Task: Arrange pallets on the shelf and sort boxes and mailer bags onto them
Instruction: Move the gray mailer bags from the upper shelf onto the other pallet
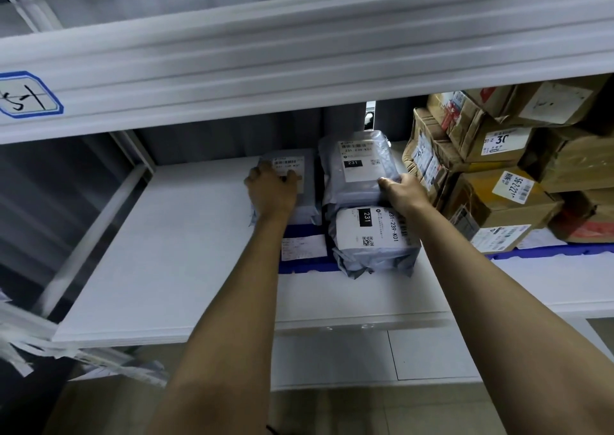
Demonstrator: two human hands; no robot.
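Grey mailer bags lie on a blue pallet [305,263] on the white shelf [166,252]. I see my left hand [270,187] resting on the left mailer bag [310,202], fingers loosely spread over its label. My right hand [403,190] pinches the near right corner of the upper mailer bag [358,165], thumb on top. That bag is stacked on the lower mailer bag [368,235]. Cardboard boxes [498,202] stand just beside them, to the right.

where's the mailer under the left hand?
Head view, shelf centre-left: grey mailer bag on the blue pallet under the left hand, just left of the top mailer the right hand grips.
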